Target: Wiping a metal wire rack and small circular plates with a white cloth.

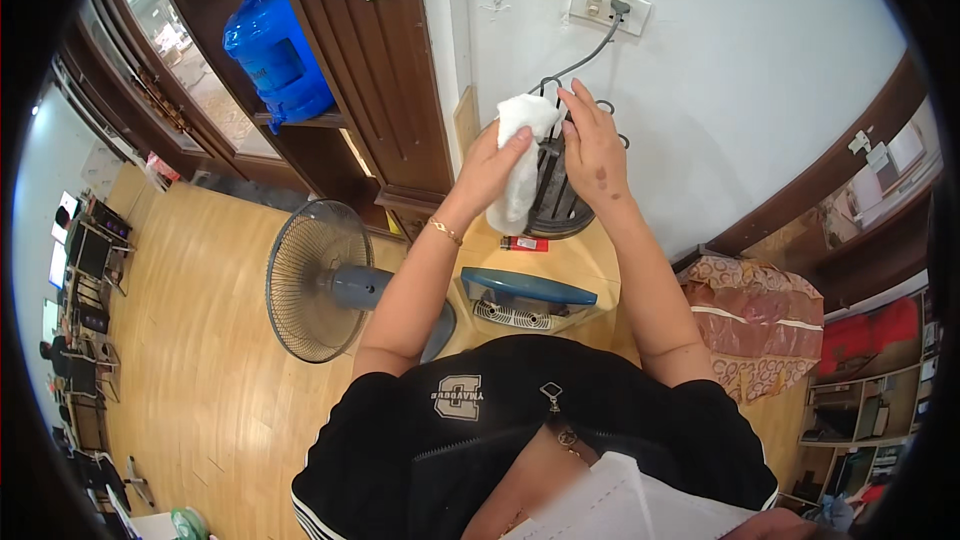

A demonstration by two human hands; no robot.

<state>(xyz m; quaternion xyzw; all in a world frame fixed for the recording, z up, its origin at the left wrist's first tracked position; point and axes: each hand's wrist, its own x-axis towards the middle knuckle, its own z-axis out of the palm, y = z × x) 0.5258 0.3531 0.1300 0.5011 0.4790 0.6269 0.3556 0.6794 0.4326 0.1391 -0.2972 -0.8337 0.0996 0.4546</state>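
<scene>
My left hand (487,172) is closed around a folded white cloth (519,185), which hangs down past the fingers. To its right, my right hand (597,155) is raised with the fingers stretched out beside a black wire rack (549,180). Whether the fingertips touch the rack I cannot tell. The rack has looped ends and stands on a dark round base (562,220), partly hidden by the cloth and hands. Just in front of the base lies a small red item (524,244), its kind unclear. Nearer to me on the small wooden table is a device with a teal top and pale vented front (528,296).
Left of the table stands a grey fan (318,280). A blue water jug (278,55) sits on a brown shelf behind it. A cable (590,58) runs from the wall socket (610,8) down behind the rack. On the right is a patterned bag (755,320).
</scene>
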